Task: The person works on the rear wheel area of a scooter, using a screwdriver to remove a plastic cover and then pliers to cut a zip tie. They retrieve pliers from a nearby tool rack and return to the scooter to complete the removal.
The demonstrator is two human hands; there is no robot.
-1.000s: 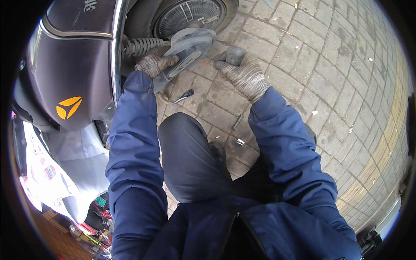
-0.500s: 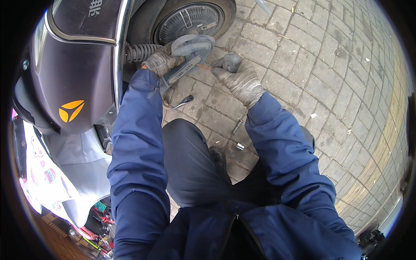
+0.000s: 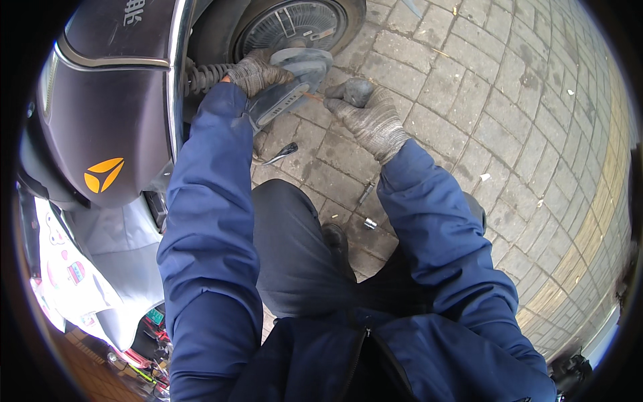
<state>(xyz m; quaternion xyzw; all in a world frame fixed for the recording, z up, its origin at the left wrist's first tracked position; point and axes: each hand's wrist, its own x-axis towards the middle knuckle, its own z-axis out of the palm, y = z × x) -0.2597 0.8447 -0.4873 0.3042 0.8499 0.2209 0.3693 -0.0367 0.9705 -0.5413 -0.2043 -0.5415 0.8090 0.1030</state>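
Note:
My gloved left hand [image 3: 254,72] grips the upper left edge of a grey plastic cover [image 3: 305,67], thumb side over its front. The cover stands tilted beside the scooter's rear wheel [image 3: 291,32], with a slotted strip along its lower part. To the right of it, my gloved right hand [image 3: 367,114] is closed around what looks like a screwdriver [image 3: 312,97]. Its thin reddish-brown shaft points left at the cover's edge; whether the tip touches cannot be made out. The palm and fingers hide the handle.
A coil spring [image 3: 206,78] sits left of my left hand, by the dark scooter body [image 3: 114,127]. On the paving lie a black-handled ratchet [image 3: 281,153], a short extension bar [image 3: 366,194] and a silver socket [image 3: 370,224]. My knees are close below.
My left hand has slid slightly up and right over the cover, which has tipped a little. The right hand and its shaft have shifted only slightly.

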